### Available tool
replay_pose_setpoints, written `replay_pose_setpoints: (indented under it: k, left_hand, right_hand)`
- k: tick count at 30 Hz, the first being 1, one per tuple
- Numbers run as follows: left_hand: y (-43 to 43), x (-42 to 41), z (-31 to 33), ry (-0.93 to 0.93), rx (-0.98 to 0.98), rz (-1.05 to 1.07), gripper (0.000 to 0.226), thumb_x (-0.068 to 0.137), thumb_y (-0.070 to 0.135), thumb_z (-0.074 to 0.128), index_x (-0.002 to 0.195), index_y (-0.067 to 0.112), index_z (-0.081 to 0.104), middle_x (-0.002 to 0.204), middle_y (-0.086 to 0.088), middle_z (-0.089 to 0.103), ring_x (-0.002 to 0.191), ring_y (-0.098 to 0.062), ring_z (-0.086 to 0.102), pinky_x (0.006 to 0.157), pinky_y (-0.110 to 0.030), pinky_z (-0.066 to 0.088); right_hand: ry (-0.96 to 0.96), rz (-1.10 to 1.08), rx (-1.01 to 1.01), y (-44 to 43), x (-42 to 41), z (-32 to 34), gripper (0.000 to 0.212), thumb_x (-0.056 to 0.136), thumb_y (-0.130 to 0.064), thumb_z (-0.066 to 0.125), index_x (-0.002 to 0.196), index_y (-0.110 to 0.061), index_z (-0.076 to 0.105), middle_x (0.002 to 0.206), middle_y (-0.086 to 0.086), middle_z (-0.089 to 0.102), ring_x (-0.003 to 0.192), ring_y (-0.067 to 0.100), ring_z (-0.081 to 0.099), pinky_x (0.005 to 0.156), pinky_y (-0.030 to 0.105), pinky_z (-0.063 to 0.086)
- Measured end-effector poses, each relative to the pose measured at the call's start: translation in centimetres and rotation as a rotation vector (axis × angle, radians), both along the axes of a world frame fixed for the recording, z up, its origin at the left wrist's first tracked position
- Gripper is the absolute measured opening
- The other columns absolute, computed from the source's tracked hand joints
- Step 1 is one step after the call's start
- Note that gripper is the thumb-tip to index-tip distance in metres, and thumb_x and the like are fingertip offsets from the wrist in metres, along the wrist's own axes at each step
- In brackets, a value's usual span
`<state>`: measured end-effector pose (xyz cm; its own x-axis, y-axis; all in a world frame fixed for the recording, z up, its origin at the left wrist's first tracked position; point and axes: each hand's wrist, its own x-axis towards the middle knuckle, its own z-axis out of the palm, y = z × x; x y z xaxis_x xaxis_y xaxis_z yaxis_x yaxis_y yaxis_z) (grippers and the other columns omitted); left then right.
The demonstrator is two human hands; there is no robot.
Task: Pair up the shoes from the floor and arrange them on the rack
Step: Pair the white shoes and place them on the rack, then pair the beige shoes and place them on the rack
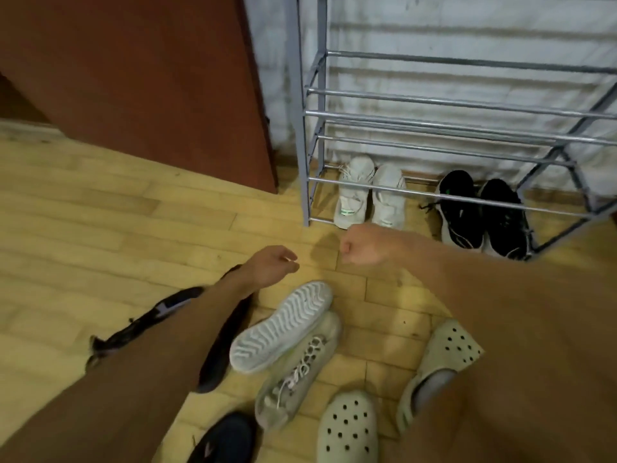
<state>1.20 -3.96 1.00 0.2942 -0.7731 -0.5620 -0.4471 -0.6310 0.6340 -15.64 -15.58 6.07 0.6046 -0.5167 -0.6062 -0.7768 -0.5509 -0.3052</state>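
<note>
A grey metal shoe rack [434,128] stands against the wall. On its bottom shelf sit a white sneaker pair [370,192] and a black sneaker pair [480,215]. On the floor below my arms lie a white sneaker sole-up [280,325] resting on its upright partner [300,372], two pale perforated clogs [347,429] [444,355], and dark shoes [223,439] [160,312] partly hidden by my left arm. My left hand [273,265] hovers over the floor, fingers loosely curled, holding nothing. My right hand [364,245] is a closed fist in front of the white pair, holding nothing.
A reddish-brown cabinet [150,78] stands left of the rack. Upper rack shelves [467,95] are bare rails. The floor is light wood parquet [100,212].
</note>
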Motion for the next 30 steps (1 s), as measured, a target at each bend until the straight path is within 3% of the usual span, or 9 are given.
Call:
replay_pose_setpoints:
  k: [3,6,8,11,14,17,22,27,30]
  left_hand:
    - [4.9,0.5,0.7,-0.016,-0.002,0.026,0.036,0.091,0.03,0.057,0.123,0.015,0.058,0.13,-0.007,0.057,0.114,-0.021,0.055,0.088,-0.028,0.044]
    - [9.7,0.3,0.3,0.007,-0.014,0.058,0.038,0.09,0.026,0.058,0.126,0.011,0.057,0.13,-0.007,0.058,0.108,-0.016,0.056,0.086,-0.024,0.041]
    - [12.7,-0.1,-0.2,0.028,-0.011,0.084,0.04,0.089,0.024,0.059,0.127,0.012,0.056,0.129,-0.006,0.059,0.108,-0.015,0.056,0.086,-0.024,0.041]
    - [16.4,-1.0,-1.5,0.047,0.024,0.116,0.039,0.087,0.023,0.061,0.125,0.015,0.058,0.122,-0.005,0.061,0.1,-0.014,0.058,0.079,-0.021,0.044]
    - [18.5,-2.1,-3.6,0.05,0.078,0.13,0.036,0.086,0.023,0.063,0.121,0.014,0.061,0.117,-0.005,0.063,0.097,-0.013,0.059,0.075,-0.019,0.047]
    - [18.9,-3.3,-6.1,0.026,0.175,0.142,0.039,0.084,0.021,0.064,0.122,0.011,0.062,0.123,-0.007,0.062,0.11,-0.02,0.059,0.09,-0.027,0.046]
    - [18.1,-5.2,-10.3,-0.085,0.278,0.02,0.044,0.086,0.026,0.062,0.125,0.006,0.054,0.128,-0.011,0.056,0.103,-0.019,0.053,0.078,-0.024,0.037]
    - [18.2,-6.1,-14.1,-0.133,0.381,-0.01,0.058,0.089,0.04,0.058,0.133,0.004,0.043,0.129,-0.016,0.053,0.114,-0.032,0.055,0.085,-0.036,0.045]
    - [17.7,-6.0,-14.8,-0.151,0.394,0.046,0.054,0.088,0.045,0.056,0.124,0.006,0.051,0.118,-0.013,0.059,0.104,-0.031,0.059,0.078,-0.036,0.047]
  right_hand:
    - [0.057,0.058,0.006,4.4,1.0,1.2,0.022,0.094,-0.021,0.051,0.082,-0.006,0.061,0.096,0.011,0.061,0.092,0.029,0.06,0.08,0.037,0.05]
    - [0.09,0.103,-0.015,8.9,1.8,1.5,0.017,0.094,-0.017,0.05,0.08,-0.009,0.055,0.085,0.007,0.056,0.086,0.025,0.055,0.066,0.029,0.041]
    - [0.105,0.138,-0.016,11.4,2.2,1.0,0.013,0.094,-0.016,0.049,0.091,-0.009,0.059,0.093,0.007,0.057,0.093,0.025,0.058,0.072,0.031,0.046]
    - [0.088,0.16,0.0,14.4,2.4,-0.3,0.032,0.094,-0.02,0.05,0.123,-0.01,0.059,0.123,0.009,0.059,0.111,0.027,0.059,0.095,0.038,0.051]
    - [0.114,0.191,0.033,15.9,1.8,-1.8,0.032,0.096,-0.021,0.05,0.124,-0.009,0.06,0.123,0.011,0.063,0.11,0.027,0.061,0.095,0.037,0.052]
    - [0.155,0.206,0.077,15.7,1.0,-2.2,0.033,0.095,-0.023,0.053,0.124,-0.008,0.06,0.119,0.01,0.064,0.107,0.026,0.061,0.084,0.033,0.049]
    - [0.09,0.17,0.078,14.4,0.4,-3.2,0.036,0.096,-0.024,0.053,0.126,-0.007,0.059,0.126,0.011,0.062,0.112,0.027,0.06,0.097,0.038,0.051]
    - [0.109,0.171,0.096,12.9,-0.6,-4.5,0.033,0.096,-0.021,0.052,0.124,-0.006,0.06,0.126,0.012,0.063,0.114,0.027,0.06,0.099,0.04,0.05]
    - [0.103,0.141,0.136,12.0,-1.3,-5.0,0.033,0.095,-0.02,0.054,0.121,-0.003,0.063,0.127,0.016,0.063,0.115,0.029,0.061,0.1,0.043,0.049]
